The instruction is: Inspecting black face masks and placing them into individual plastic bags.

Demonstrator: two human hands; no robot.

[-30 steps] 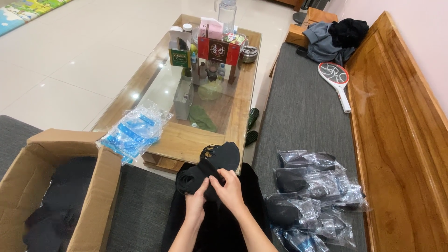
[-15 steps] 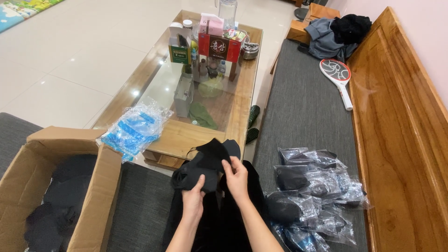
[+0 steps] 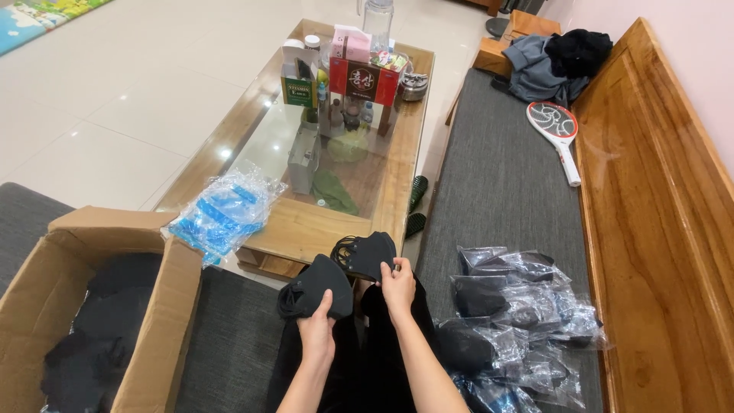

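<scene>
Grey couch cushion point(image 3: 497, 183) and pale floor tiles frame the scene, and just above the person's dark lap two black face masks are being held apart. The left hand point(image 3: 316, 330) is closed on one folded black mask point(image 3: 317, 284), thumb pressed on its face and fingers curled behind, so the mask stands up with its ear loops bunched at the left edge. The right hand point(image 3: 397, 289) pinches a second black mask point(image 3: 368, 254) at its lower corner, held slightly higher and farther out; the two masks nearly touch, which looks like a stack being split one from the other. To the right of the right hand, on the cushion, lies a heap of clear bags with black masks point(image 3: 520, 321), close enough for easy reach. Left of the left hand stands an open cardboard box point(image 3: 164, 306) with loose black masks inside. Beyond both hands is the glass worktop point(image 3: 359, 176), carrying a crumpled blue-and-clear bag point(image 3: 223, 218) at its near corner and boxes and bottles farther off. A racket-shaped fly swatter point(image 3: 556, 131) lies well away on the cushion.
</scene>
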